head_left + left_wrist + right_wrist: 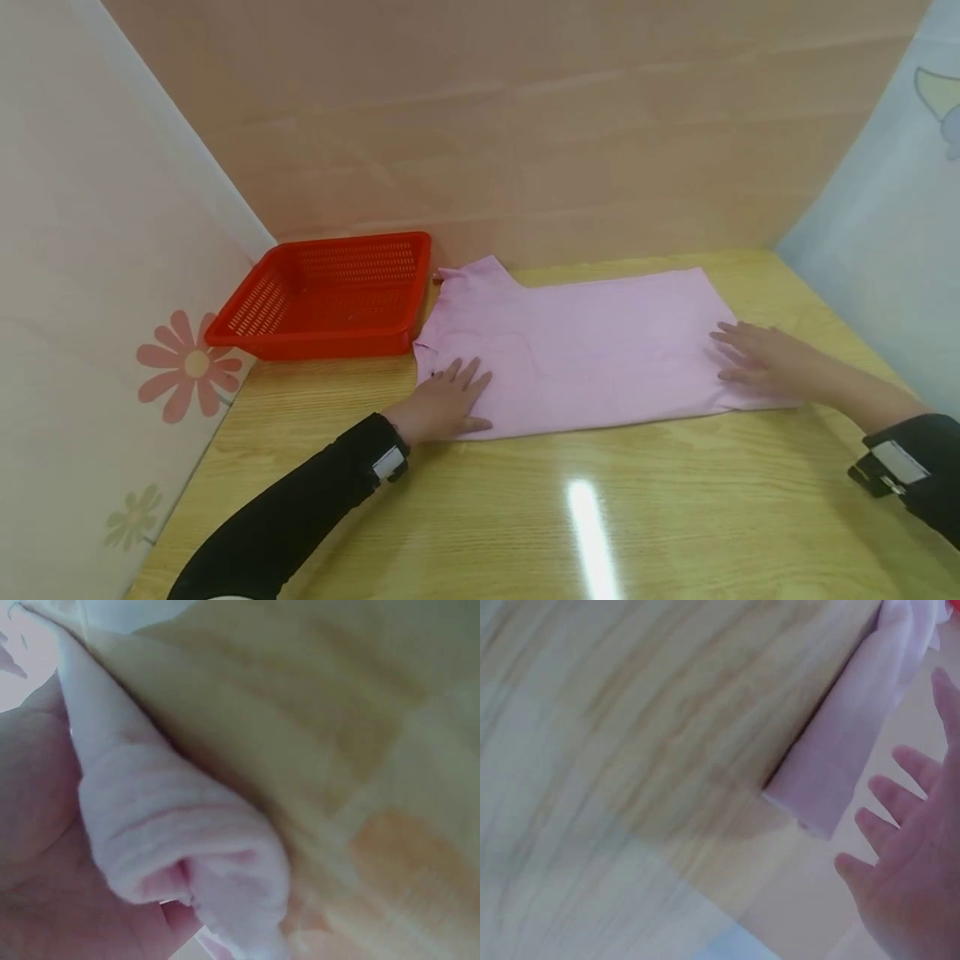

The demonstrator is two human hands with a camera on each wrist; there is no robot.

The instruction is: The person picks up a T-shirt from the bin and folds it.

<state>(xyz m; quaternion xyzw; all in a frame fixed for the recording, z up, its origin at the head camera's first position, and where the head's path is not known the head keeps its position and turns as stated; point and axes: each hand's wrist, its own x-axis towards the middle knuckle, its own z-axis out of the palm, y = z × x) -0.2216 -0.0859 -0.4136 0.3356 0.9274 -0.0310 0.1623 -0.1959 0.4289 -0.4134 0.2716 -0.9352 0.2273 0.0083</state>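
Observation:
A pink T-shirt (pixel 592 342), folded lengthwise, lies on the table with one sleeve (pixel 480 279) pointing toward the back at its left end. My left hand (pixel 444 404) rests on the near left corner, fingers spread. The left wrist view shows a rolled fold of the pink fabric (pixel 180 817) close beside the palm. Over the right end of the shirt is my right hand (pixel 768 362), fingers extended and apart. In the right wrist view that hand (pixel 922 825) appears beside the shirt's folded edge (pixel 832 750); whether it touches the cloth I cannot tell.
A red plastic basket (pixel 318 345) with slotted sides stands at the back left, right beside the shirt. The wooden table (pixel 465 517) meets a brown backdrop (pixel 525 125) behind and pale printed sheets on both sides. A light reflection shows on the tabletop in front.

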